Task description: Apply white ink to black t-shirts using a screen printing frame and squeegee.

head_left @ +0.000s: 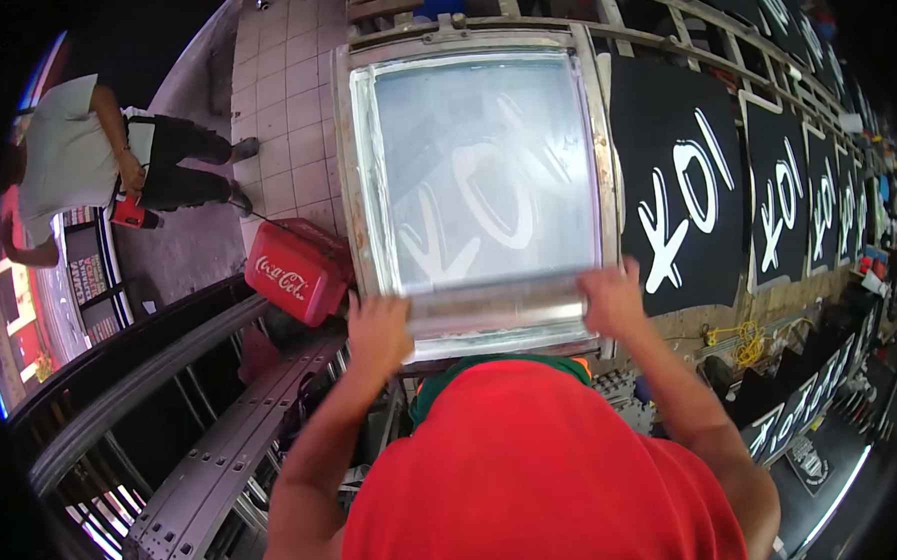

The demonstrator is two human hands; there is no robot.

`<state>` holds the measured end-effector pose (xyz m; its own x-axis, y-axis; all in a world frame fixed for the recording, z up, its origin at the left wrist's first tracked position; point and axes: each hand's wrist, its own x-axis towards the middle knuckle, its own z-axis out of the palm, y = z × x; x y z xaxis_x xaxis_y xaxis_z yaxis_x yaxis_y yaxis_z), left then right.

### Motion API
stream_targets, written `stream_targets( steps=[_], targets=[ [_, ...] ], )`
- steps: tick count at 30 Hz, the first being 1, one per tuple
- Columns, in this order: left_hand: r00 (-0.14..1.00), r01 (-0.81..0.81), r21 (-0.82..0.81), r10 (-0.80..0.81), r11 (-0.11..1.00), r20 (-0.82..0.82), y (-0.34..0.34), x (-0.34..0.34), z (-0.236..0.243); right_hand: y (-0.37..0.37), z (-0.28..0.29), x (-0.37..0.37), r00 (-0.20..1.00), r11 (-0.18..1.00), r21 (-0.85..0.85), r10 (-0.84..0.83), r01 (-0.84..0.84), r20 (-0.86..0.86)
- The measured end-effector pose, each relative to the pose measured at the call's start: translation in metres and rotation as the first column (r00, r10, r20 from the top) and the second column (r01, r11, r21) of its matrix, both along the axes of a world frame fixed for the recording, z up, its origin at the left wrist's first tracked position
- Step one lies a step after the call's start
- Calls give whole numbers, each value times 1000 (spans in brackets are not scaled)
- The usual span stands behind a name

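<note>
A wide squeegee [498,304], blurred by motion, lies across the lower part of a screen-printing frame [601,173]. My left hand [379,333] is closed around its left end, and my right hand [613,301] grips the right end. Pale lettering shows faintly through the grey mesh [481,108], which has whitish smears along its borders. Hinge hardware [452,25] sits at the frame's far edge. Whatever lies beneath the screen is mostly hidden.
Black sheets [678,160] with white lettering stand in a row to the right, on wooden slats. A red cooler box [298,272] is left of the frame, by a metal ladder [206,451]. At far left a person [63,157] carries a red-and-black tool [133,211]. Yellow cord [747,342] lies right.
</note>
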<state>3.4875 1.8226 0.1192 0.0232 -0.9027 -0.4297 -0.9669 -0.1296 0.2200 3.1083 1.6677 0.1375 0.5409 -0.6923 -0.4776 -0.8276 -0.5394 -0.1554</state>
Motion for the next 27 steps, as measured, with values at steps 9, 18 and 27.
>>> stream_targets(
  steps=[9,18,27],
  targets=[
    [999,-11,-111,17,994,49,-135,54,4,-110,-13,42,993,976,-219,14,12,116],
    [982,-72,-339,126,938,141,-316,101,-12,-305,-32,120,980,924,-363,-51,120,194],
    [997,-31,-208,46,978,68,-70,26,2,-55,-5,33,995,990,-116,-80,87,62]
  ],
)
